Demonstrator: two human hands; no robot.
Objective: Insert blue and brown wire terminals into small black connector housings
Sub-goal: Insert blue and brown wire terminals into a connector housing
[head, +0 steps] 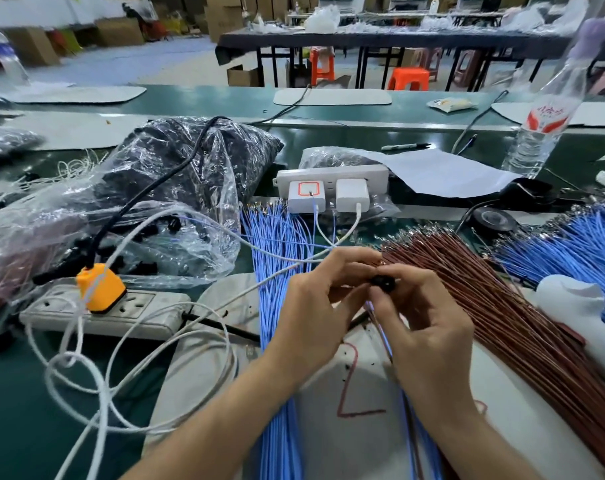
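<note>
Housing (382,284) pinched in my right hand (424,318) near centre of surface (34,427), left hand (315,299) nipping blue wire (384,337) into it, brown bundle (495,306) at 3 o'clock, blue bundle (280,258) at 10: I judge terminal must enter square, pushed till seated.

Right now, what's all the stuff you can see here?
blue wire bundles: two, blue, centre and far right
brown wire bundle: one, brown, right of centre
black connector housing: one, black, pinched at centre
power strips: two, white, behind the wires and at left
orange plug: one, orange, in the left strip
plastic bags: several, clear, left, black parts inside
water bottle: one, clear, far right
marker pen: one, black, rear
tape roll: one, black, behind brown wires
left hand: fingers curled beside the housing
right hand: pinches the housing
</note>
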